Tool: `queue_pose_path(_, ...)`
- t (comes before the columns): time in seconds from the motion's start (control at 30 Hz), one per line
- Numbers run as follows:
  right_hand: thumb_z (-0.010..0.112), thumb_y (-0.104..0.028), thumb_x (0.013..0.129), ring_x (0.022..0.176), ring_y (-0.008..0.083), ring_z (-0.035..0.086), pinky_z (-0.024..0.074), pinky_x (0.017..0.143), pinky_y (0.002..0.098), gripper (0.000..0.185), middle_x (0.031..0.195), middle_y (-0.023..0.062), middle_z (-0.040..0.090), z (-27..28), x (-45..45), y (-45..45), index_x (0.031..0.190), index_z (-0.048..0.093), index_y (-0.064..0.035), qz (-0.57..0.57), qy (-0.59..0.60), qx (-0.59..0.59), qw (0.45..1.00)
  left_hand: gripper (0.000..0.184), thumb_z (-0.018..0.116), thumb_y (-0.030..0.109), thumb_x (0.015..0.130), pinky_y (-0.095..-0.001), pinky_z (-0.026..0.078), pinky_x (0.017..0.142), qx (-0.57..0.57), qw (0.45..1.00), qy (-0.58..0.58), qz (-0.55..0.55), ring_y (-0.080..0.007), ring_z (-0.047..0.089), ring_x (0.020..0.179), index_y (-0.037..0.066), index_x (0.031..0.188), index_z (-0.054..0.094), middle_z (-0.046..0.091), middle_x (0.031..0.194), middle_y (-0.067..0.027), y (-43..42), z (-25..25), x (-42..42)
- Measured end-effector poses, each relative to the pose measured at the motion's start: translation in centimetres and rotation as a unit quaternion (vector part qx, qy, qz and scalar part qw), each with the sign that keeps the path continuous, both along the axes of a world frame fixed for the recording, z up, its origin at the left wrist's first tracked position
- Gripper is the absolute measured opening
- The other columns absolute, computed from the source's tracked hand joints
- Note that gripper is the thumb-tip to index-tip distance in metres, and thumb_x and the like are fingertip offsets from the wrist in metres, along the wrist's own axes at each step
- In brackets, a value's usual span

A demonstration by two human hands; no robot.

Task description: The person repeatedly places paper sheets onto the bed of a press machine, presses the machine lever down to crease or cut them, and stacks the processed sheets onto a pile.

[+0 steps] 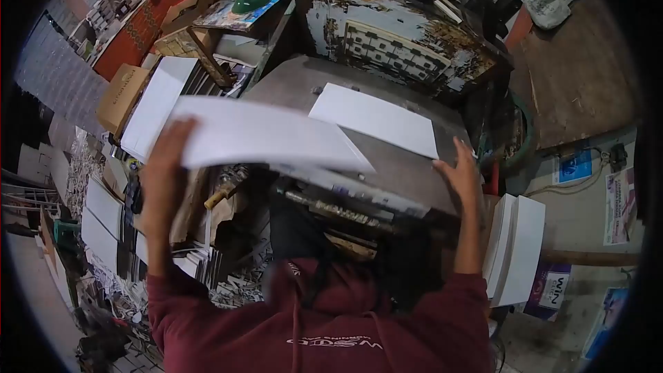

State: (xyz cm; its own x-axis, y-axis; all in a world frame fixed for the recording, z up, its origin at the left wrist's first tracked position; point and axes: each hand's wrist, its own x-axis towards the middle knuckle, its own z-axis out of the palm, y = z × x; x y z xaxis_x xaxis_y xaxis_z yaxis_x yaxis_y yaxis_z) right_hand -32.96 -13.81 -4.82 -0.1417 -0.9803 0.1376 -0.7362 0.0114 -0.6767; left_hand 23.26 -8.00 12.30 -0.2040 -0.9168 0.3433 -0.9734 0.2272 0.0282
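Observation:
My left hand is closed on the left end of a white paper sheet. Motion smears this sheet, and I cannot tell whether it is one sheet or a thin stack. Its right end hangs over the grey metal table of a worn machine. Farther back on that table lies a flat white stack of paper. At the stack's right corner is my right hand, its thumb and fingers spread apart with nothing held. The thumb tip comes close to the stack's edge; whether it touches is unclear.
White paper stacks stand at left and at right beside my forearm, the right stack on edge. A cardboard box is at the left. Paper scraps litter the floor. The machine's rusty upright panel closes off the table's back.

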Motion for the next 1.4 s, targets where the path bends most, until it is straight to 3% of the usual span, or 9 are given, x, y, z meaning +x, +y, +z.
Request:
queue_pose_path(0.23, 0.072, -0.02, 0.087, 0.126, 0.0282, 0.05, 0.0446, 0.098, 0.0384, 0.053, 0.139, 0.0137, 0.049, 7.8, -3.3, 8.7, 0.134, 0.054, -0.0077, -0.214, 0.136, -0.164, 0.953, 0.065, 0.045, 0.0, 0.088, -0.0462, 0.035, 0.111, -0.152, 0.94, -0.12, 0.282, -0.0411, 0.038, 0.135, 0.022, 0.148, 0.038, 0.041, 0.146, -0.0237, -6.0, -7.0, 18.0)
queue_pose_path(0.33, 0.071, -0.028, 0.087, 0.135, 0.0342, 0.039, 0.0342, 0.109, 0.0437, 0.056, 0.145, 0.0203, 0.042, 4.5, -11.9, 16.4, 0.136, 0.053, -0.009, -0.297, 0.238, -0.076, 0.921, 0.055, 0.046, 0.03, 0.099, -0.05, 0.03, 0.113, -0.026, 0.945, -0.157, 0.287, -0.0483, 0.034, 0.135, 0.013, 0.15, 0.031, 0.037, 0.146, -0.0283, -8.2, -16.3, 27.7)
queue_pose_path(0.43, 0.075, -0.047, 0.078, 0.138, 0.0411, 0.034, 0.0329, 0.111, 0.0467, 0.09, 0.149, 0.0278, 0.034, 0.4, -20.0, 27.3, 0.148, 0.034, -0.006, -0.444, 0.328, 0.195, 0.811, 0.055, 0.045, 0.029, 0.099, -0.0483, 0.026, 0.115, 0.049, 0.943, -0.037, 0.328, -0.0475, 0.031, 0.137, 0.01, 0.149, 0.032, 0.037, 0.147, -0.0276, -8.1, -19.2, 29.1)
queue_pose_path(0.53, 0.078, -0.052, 0.072, 0.111, 0.044, 0.056, 0.0471, 0.094, 0.048, 0.069, 0.118, 0.0315, 0.057, 2.0, -19.6, 33.0, 0.109, 0.063, 0.0043, -0.472, 0.312, 0.408, 0.716, 0.056, 0.043, 0.033, 0.1, -0.0485, 0.024, 0.116, -0.089, 0.947, -0.067, 0.302, -0.0471, 0.027, 0.139, 0.009, 0.15, 0.03, 0.033, 0.15, -0.0264, -7.9, -19.1, 27.6)
queue_pose_path(0.67, 0.079, -0.019, 0.077, 0.102, 0.0432, 0.058, 0.0446, 0.09, 0.048, 0.052, 0.104, 0.0296, 0.061, -0.8, -17.1, 36.8, 0.117, 0.06, 0.0079, -0.419, 0.35, 0.24, 0.803, 0.059, 0.042, 0.039, 0.101, -0.048, 0.023, 0.117, 0.064, 0.944, 0.006, 0.324, -0.0457, 0.023, 0.142, 0.01, 0.15, 0.03, 0.029, 0.153, -0.0248, -8.2, -20.5, 28.2)
queue_pose_path(0.9, 0.077, -0.017, 0.079, 0.094, 0.0337, 0.064, 0.0505, 0.082, 0.0428, 0.04, 0.1, 0.0184, 0.066, -1.6, -17.1, 38.1, 0.111, 0.063, 0.0027, -0.426, 0.323, 0.101, 0.839, 0.076, 0.042, 0.058, 0.096, -0.0492, 0.018, 0.118, 0.137, 0.909, 0.013, 0.394, -0.0431, 0.017, 0.145, 0.011, 0.153, 0.024, 0.024, 0.156, -0.0229, -7.7, -17.1, 24.3)
queue_pose_path(0.97, 0.077, -0.017, 0.08, 0.081, 0.0234, 0.065, 0.0509, 0.075, 0.035, 0.031, 0.085, 0.0122, 0.068, -1.0, -20.3, 39.7, 0.102, 0.066, 0.0019, -0.425, 0.12, 0.104, 0.891, 0.08, 0.042, 0.061, 0.095, -0.0518, 0.015, 0.118, 0.082, 0.921, 0.041, 0.379, -0.0419, 0.015, 0.146, 0.011, 0.154, 0.021, 0.024, 0.156, -0.0238, -8.6, -19.2, 25.9)
queue_pose_path(1.2, 0.079, -0.014, 0.079, 0.067, 0.0073, 0.052, 0.0419, 0.059, 0.0225, 0.025, 0.078, 0.0011, 0.063, 3.6, -21.4, 39.0, 0.096, 0.068, 0.0005, -0.418, -0.127, 0.189, 0.879, 0.066, 0.059, 0.028, 0.095, -0.0485, 0.023, 0.116, -0.086, 0.99, 0.001, 0.111, -0.0407, 0.023, 0.144, 0.009, 0.151, 0.029, 0.031, 0.153, -0.0204, -12.0, -18.4, 13.8)
queue_pose_path(1.4, 0.078, -0.015, 0.078, 0.068, 0.0113, 0.055, 0.043, 0.061, 0.0264, 0.023, 0.076, 0.0035, 0.064, 3.6, -20.1, 38.8, 0.093, 0.067, -0.0013, -0.363, 0.015, 0.156, 0.919, 0.061, 0.059, 0.02, 0.094, -0.0453, 0.025, 0.116, -0.073, 0.993, 0.048, -0.082, -0.0372, 0.024, 0.144, 0.009, 0.148, 0.035, 0.032, 0.153, -0.0183, -14.7, -14.2, 0.1)
